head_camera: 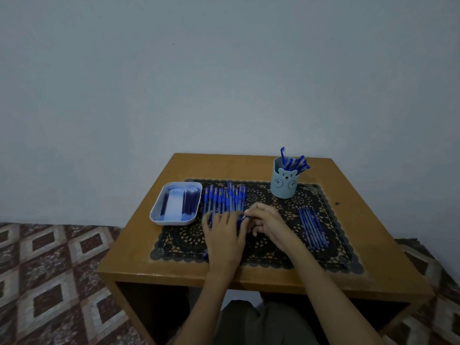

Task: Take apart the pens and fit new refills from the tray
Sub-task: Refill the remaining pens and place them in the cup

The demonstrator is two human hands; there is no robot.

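Pen (241,217) is held crosswise above the middle of the desk (149,257), the left hand (224,230) curled around its barrel and the right hand (270,224) pinching one end, probably to unscrew it, with the refill tray (174,223) waiting near the left edge.

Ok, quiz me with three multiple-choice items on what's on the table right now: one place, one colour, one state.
1. Where is the tray?
A. Just left of the row of pens
B. At the far right corner
C. On the floor

2. What colour is the cup?
A. Red
B. Black
C. Light blue

3. What are the hands doing?
A. Lifting the tray
B. The left hand and right hand both hold one pen
C. Resting apart, holding nothing

Answers: 1 A, the tray lies beside the row's left end; 2 C, its bear-face wall is pale blue; 3 B, both hands meet on one blue pen.
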